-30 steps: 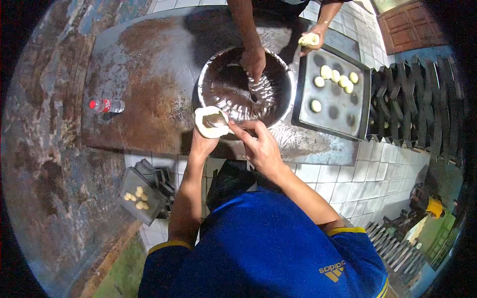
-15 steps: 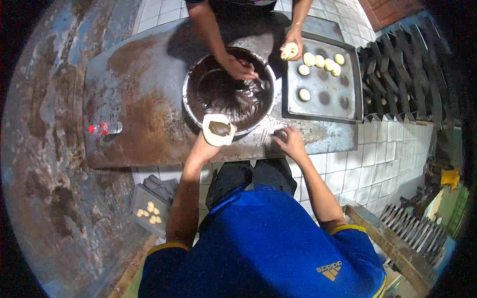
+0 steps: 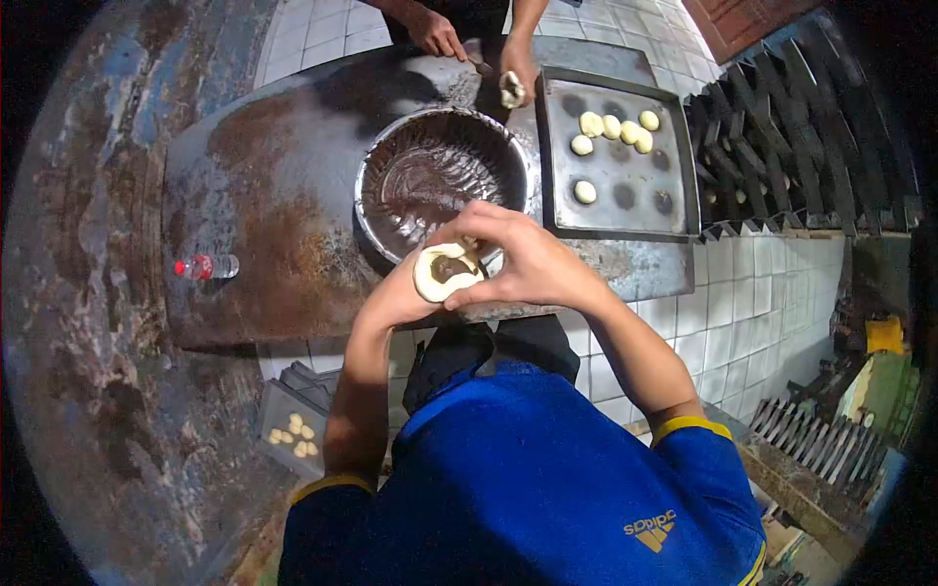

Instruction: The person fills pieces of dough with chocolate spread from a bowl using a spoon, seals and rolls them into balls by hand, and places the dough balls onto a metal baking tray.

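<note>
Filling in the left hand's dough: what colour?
Dark brown filling; head view shows it best.

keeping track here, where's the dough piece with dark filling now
Near the head view's centre, the filled dough piece lies in the left hand, with the right hand at its edge, by the near side of the bowl.

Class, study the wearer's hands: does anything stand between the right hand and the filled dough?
Nothing visible does: the right hand has its thumb at the edge of the filled dough, which the left hand holds. The bowl lies beyond.
</note>
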The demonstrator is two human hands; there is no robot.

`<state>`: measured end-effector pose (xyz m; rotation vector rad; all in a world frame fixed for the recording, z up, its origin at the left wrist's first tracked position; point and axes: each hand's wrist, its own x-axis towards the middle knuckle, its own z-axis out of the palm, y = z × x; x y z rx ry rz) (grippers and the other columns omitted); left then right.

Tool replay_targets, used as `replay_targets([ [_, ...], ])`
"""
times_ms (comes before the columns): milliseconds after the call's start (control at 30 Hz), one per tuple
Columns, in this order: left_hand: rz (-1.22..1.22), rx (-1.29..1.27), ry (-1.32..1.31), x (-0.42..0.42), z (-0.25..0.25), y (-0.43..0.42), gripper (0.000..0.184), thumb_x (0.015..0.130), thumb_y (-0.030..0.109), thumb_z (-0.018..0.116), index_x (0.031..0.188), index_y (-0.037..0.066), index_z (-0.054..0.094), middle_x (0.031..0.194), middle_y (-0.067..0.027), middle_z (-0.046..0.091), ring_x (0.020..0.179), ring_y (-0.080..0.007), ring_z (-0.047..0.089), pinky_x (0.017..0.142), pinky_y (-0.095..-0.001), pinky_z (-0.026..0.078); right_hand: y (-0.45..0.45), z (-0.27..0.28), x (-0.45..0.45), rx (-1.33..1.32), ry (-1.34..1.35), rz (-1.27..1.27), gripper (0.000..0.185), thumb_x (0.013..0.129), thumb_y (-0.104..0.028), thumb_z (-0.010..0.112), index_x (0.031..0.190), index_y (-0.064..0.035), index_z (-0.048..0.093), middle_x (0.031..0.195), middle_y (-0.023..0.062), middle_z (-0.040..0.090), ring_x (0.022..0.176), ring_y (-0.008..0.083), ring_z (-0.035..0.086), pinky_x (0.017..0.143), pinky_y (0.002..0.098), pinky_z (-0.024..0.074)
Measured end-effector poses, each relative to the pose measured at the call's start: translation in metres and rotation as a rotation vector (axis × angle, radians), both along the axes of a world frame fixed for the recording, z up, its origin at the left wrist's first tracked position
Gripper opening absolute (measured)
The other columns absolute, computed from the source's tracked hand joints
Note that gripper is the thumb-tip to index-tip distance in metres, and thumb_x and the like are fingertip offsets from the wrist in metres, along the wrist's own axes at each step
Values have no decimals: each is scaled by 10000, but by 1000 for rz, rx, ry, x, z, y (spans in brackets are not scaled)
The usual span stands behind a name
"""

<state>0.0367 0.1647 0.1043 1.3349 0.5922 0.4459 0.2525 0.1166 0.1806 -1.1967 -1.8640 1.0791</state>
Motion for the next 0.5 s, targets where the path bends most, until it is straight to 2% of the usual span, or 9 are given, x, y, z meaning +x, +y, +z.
replay_targets([
  [33, 10, 1, -2, -5, 5, 3, 528, 816, 135, 888, 1276, 37, 647, 1206, -63, 696, 1100, -188, 665, 945, -340, 551, 0, 2, -2, -27, 34, -18, 569, 740, -235, 955, 1235, -58, 736, 1102, 88, 680, 1023, 243, 681, 916, 370, 543],
  [67, -108, -191, 168, -13, 8, 9, 548, 813, 124, 886, 1292, 30, 636, 1207, -59, 689, 1111, -172, 654, 952, -330, 543, 0, 5, -4, -3, 106, -50, 409, 780, -190, 930, 1130, -39, 782, 1014, 73, 689, 993, 207, 668, 892, 354, 531],
  [167, -119, -385, 262, -20, 19, 2, 588, 816, 92, 872, 1337, 19, 609, 1206, -46, 666, 1126, -101, 615, 946, -300, 523, -3, 8, -7, -110, 155, -78, 305, 815, -149, 901, 1082, -37, 805, 955, 76, 686, 969, 201, 657, 875, 351, 524],
  [233, 16, -35, 17, -17, 27, -5, 589, 846, 82, 848, 1374, 25, 592, 1169, -26, 662, 1111, -78, 603, 926, -293, 523, -4, 6, -9, -107, 165, -65, 252, 859, -141, 870, 1072, -25, 803, 991, 90, 710, 1016, 204, 698, 891, 346, 549],
  [300, 13, -79, -25, -25, 36, -18, 661, 855, 79, 852, 1438, 40, 543, 1210, -28, 650, 1120, -101, 609, 943, -302, 523, -8, 7, -13, -388, 491, -173, 226, 902, -141, 847, 1077, -6, 800, 996, 65, 723, 1013, 163, 699, 896, 330, 552],
  [333, -19, -169, -32, -33, 35, -22, 718, 847, 75, 863, 1470, 48, 509, 1250, -30, 639, 1133, -119, 613, 969, -307, 516, -10, 8, -13, -369, 452, -190, 197, 941, -140, 816, 1071, 7, 797, 1030, 52, 726, 1010, 135, 692, 898, 319, 553],
  [433, -15, -312, -73, -33, 37, -37, 819, 829, 46, 879, 1520, 54, 440, 1343, -42, 605, 1132, -140, 622, 1015, -313, 501, -15, 11, -15, -307, 463, -241, 183, 952, -141, 797, 1067, 2, 797, 1024, 65, 726, 1004, 160, 703, 901, 320, 554],
  [467, 121, -307, -173, -24, 40, -41, 758, 855, 57, 847, 1503, 38, 454, 1331, -45, 612, 1119, -135, 624, 1006, -314, 503, -17, 12, -17, -304, 462, -240, 183, 952, -141, 797, 1067, 2, 797, 1024, 65, 726, 1004, 160, 703, 901, 320, 554],
  [500, 256, -303, -272, -19, 43, -42, 699, 882, 67, 816, 1486, 23, 468, 1319, -48, 620, 1106, -129, 626, 996, -315, 506, -19, 12, -19, -207, 339, -257, 188, 954, -145, 792, 1074, 1, 793, 1032, 72, 725, 1003, 173, 708, 904, 325, 559],
])
